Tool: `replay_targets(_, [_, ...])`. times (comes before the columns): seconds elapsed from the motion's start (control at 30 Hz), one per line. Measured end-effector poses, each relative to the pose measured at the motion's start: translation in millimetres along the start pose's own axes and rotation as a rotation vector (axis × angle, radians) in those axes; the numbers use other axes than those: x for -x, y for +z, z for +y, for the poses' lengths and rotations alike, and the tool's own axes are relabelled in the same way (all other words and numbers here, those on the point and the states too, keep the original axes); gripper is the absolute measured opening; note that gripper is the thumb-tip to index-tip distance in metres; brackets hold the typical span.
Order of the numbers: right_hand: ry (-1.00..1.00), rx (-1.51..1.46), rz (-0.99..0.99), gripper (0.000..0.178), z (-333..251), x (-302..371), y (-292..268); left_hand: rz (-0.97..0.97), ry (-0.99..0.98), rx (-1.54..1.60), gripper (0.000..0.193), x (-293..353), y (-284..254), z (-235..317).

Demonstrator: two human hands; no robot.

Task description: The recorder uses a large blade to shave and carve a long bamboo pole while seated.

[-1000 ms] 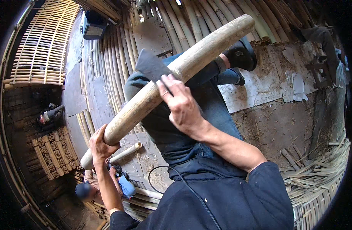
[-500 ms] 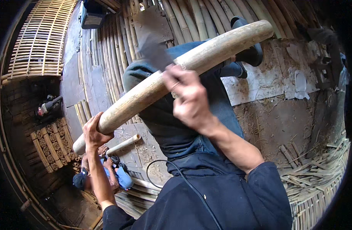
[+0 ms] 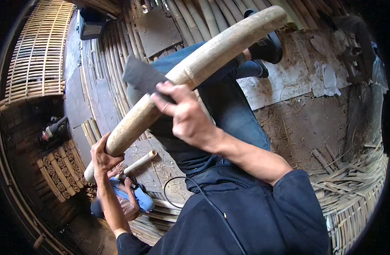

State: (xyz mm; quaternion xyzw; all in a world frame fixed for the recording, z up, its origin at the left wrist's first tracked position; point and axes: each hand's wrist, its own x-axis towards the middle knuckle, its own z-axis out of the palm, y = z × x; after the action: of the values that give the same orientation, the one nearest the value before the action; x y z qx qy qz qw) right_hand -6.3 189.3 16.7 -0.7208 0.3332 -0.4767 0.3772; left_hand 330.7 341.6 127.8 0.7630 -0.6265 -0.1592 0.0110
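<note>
A thick, pale bamboo pole (image 3: 222, 51) slants across my lap from lower left to upper right, with a ridged joint near its middle. My left hand (image 3: 105, 158) is wrapped round the pole near its lower left end. In my right hand (image 3: 190, 114) is a cleaver (image 3: 143, 75) with a broad, dark, square-ended blade. The blade lies across the middle of the pole, just left of the joint, and sticks out past its far side. My fingers hide the cleaver's handle.
A person in blue trousers (image 3: 142, 197) sits at lower left beside a short bamboo piece (image 3: 137, 163). Bamboo poles (image 3: 118, 63) cover the ground ahead. Bundled sticks (image 3: 59, 172) are stacked at left. Split strips (image 3: 344, 191) lie in a heap at right. A black cable (image 3: 212, 204) crosses my shirt.
My right hand and the cleaver have moved left and down along the pole; the blade, blurred before, is now sharp. The pole's far end has shifted left and up. My left hand keeps its grip.
</note>
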Motion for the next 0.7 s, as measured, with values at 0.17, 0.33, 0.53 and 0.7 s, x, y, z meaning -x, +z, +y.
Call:
replay_targets(0.17, [0.107, 0.257, 0.187, 0.07, 41, -24, -56, -0.04, -0.041, 0.014, 0.085, 8, -2, -18])
replay_targets(0.33, [0.101, 0.082, 0.178, 0.073, 33, -8, -52, -0.191, -0.094, 0.105, 0.086, -24, -19, 2])
replay_targets(0.53, [-0.049, 0.035, 0.114, 0.065, 9, -9, -16, -0.288, -0.107, 0.228, 0.086, -23, -29, -25])
replay_targets(0.7, [0.023, 0.203, 0.122, 0.045, 3, -13, -11, -0.279, -0.091, 0.013, 0.086, -53, -47, 7])
